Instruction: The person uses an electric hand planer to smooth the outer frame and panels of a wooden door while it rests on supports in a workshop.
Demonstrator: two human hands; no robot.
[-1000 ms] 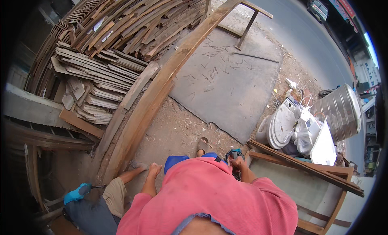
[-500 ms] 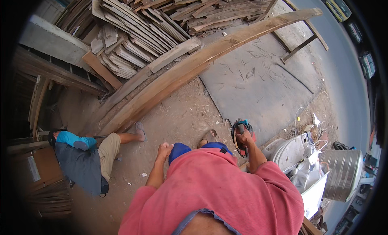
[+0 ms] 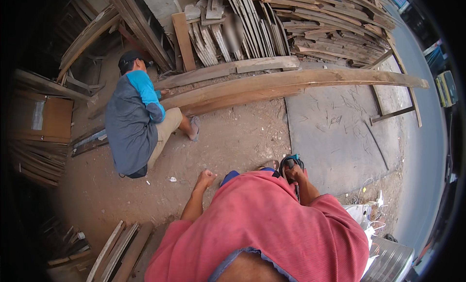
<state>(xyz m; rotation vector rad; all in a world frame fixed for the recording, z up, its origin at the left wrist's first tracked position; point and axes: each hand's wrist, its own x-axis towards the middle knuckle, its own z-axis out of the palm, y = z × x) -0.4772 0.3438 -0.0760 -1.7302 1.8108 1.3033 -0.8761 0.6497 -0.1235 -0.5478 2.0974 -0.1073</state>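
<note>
My right hand grips the dark handle of a corded power tool, held low at my right side. Its teal and black cord loops around it, and my hand and shirt cover most of its body. Loosely curled into a fist, my left hand hangs in front of me over the dirt floor, and I see nothing in it. A long thick wooden beam stretches across ahead of me, out of reach of both hands. At its left end squats a co-worker in a grey and blue shirt, one hand near the wood.
A grey sheet strewn with thin scraps lies on the ground at right, with a wooden frame beyond it. Stacked planks line the back. Boards lie at lower left. A metal drum stands at lower right, near the road.
My view has turned left, so the beam and the co-worker sit farther right in it. The power tool stays in my right hand. Boards at lower left have come into view.
</note>
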